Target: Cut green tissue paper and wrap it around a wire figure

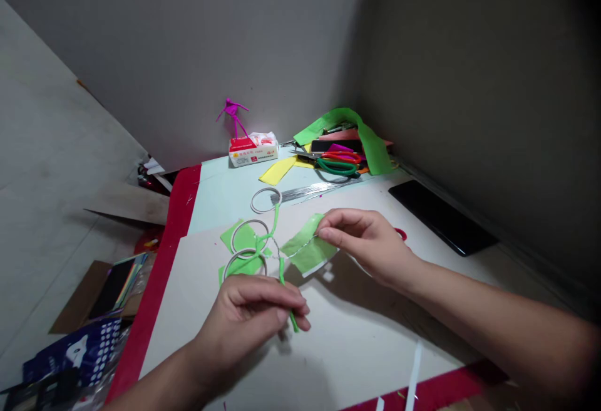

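My left hand (263, 311) is closed around a green-wrapped limb (282, 270) of a small twisted-wire figure, whose lower tip sticks out below the fingers. Bare silver wire (298, 251) runs from the figure's middle to my right hand (364, 239), which pinches its end between thumb and fingers. Behind that wire is a green paper strip (307, 254), reaching up to the right fingertips; whether they grip it too I cannot tell. Other green-wrapped limbs (276, 217) of the figure extend toward pale rings (252, 201). Under two rings lie green paper pieces (246, 235).
At the back stand a pink wire figure (231, 110) and a small box (253, 151). Beside them are scissors (338, 165), yellow strips (278, 171), a long green strip (375, 148) and thin wires (312, 192). A black phone (441, 217) lies at right.
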The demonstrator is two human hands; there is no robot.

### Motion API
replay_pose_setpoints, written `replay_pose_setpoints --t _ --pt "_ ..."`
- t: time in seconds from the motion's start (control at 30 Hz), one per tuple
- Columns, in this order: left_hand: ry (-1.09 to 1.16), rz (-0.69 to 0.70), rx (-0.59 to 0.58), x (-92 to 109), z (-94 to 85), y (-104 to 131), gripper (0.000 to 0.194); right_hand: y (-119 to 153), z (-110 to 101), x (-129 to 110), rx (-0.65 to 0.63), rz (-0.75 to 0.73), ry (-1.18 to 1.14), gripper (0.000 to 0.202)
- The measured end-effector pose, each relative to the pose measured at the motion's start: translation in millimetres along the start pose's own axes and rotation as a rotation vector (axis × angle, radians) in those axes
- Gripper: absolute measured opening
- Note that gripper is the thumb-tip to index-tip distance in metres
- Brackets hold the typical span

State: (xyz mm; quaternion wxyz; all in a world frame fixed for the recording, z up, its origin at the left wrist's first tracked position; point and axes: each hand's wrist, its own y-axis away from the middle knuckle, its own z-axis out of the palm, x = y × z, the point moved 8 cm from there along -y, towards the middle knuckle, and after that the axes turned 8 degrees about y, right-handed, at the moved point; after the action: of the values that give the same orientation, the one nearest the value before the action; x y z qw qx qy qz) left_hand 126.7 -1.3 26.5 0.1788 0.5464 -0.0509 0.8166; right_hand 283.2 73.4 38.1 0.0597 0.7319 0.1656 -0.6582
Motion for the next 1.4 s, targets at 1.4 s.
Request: replay_pose_setpoints --t 1.4 --pt "-0.199 -0.263 0.084 -6.0 -27.1 -14.8 0.018 16.8 14.6 -17.4 -0.013 -0.181 0.284 0.009"
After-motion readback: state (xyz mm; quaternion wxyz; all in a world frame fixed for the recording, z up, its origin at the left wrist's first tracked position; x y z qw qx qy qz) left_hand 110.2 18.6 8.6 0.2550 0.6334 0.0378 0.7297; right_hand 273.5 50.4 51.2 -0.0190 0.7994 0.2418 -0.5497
